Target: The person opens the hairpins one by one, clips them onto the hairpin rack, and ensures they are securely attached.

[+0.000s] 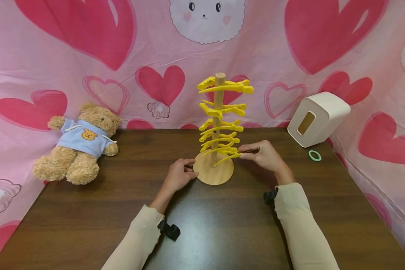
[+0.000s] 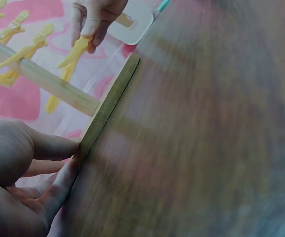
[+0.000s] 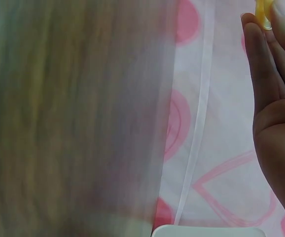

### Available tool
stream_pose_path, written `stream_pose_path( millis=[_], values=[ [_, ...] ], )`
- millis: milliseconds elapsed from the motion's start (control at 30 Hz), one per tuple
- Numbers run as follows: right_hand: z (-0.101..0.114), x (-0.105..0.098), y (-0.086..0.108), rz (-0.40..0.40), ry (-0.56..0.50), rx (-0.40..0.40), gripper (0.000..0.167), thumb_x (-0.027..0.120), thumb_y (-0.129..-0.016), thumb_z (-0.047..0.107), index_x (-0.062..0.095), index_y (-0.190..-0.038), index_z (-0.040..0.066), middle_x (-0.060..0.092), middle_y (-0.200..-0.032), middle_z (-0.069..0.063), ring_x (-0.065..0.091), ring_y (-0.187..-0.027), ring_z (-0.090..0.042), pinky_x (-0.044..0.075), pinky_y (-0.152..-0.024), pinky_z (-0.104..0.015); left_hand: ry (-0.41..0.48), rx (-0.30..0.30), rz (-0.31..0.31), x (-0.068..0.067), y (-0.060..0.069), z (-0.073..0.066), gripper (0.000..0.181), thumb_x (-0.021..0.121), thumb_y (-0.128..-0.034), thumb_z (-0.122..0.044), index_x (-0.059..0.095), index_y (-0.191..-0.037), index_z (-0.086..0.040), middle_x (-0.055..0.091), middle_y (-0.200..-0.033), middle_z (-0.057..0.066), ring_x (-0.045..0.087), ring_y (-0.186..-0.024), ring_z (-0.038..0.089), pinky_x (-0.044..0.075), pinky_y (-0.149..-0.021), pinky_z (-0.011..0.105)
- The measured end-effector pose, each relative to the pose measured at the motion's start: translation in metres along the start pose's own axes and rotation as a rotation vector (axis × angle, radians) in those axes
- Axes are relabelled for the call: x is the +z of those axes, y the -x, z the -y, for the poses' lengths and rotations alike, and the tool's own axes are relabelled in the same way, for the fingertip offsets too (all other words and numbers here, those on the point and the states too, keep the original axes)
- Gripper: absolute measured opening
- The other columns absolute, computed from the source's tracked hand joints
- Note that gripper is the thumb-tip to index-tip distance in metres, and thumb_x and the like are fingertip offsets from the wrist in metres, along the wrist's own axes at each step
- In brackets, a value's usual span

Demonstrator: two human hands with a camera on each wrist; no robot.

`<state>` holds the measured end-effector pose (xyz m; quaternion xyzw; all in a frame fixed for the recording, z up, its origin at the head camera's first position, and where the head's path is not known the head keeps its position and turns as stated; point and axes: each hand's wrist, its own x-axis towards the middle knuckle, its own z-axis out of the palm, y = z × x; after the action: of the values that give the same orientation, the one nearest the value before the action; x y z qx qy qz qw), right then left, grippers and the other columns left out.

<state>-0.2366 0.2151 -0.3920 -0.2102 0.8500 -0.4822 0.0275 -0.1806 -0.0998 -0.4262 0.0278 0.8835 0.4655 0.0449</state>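
Observation:
A wooden stand with an upright post (image 1: 218, 98) and a round base (image 1: 214, 177) stands on the table. Several yellow hair clips (image 1: 239, 108) are clamped on the post, one above another. My left hand (image 1: 179, 174) pinches the left rim of the base between thumb and fingers. On the right, my right hand (image 1: 264, 155) pinches the tail end of the lowest yellow hair clip (image 2: 73, 55). That clip's jaws are spread at the lower post; whether they touch the wood I cannot tell. In the right wrist view only the clip's end shows.
A teddy bear (image 1: 82, 140) in a blue hoodie leans at the left against a pink heart-patterned cloth (image 1: 148, 48). At the back right stand a white box with a slot (image 1: 324, 116) and a small green ring (image 1: 314, 156) on the brown table (image 1: 219, 228).

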Motion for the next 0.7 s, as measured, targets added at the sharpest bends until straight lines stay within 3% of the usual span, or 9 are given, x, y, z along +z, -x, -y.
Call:
stream_pose_path(
  millis=[333,700],
  values=[
    [0.005,0.012,-0.009,0.038,-0.028,-0.030,0.023,0.080,-0.088,0.009,0.079,-0.110,0.002,0.075,-0.109,-0.011,0.071,-0.104,-0.027,0.057,-0.085,-0.033,0.000,0.002,-0.001,0.001,-0.001,0.002,0.048,0.080,-0.0863,-0.009,0.067,-0.132,-0.001,0.065,-0.114,0.011,0.067,-0.095,0.022,0.056,-0.081,0.036],
    [0.011,0.018,-0.013,0.066,-0.033,-0.042,0.024,0.079,-0.088,0.005,0.077,-0.111,-0.002,0.074,-0.108,-0.016,0.072,-0.100,-0.028,0.059,-0.081,-0.034,0.012,0.009,0.003,0.001,0.000,0.002,0.048,0.080,-0.0861,-0.009,0.067,-0.131,-0.002,0.064,-0.114,0.012,0.067,-0.094,0.022,0.056,-0.080,0.037]
  ],
)
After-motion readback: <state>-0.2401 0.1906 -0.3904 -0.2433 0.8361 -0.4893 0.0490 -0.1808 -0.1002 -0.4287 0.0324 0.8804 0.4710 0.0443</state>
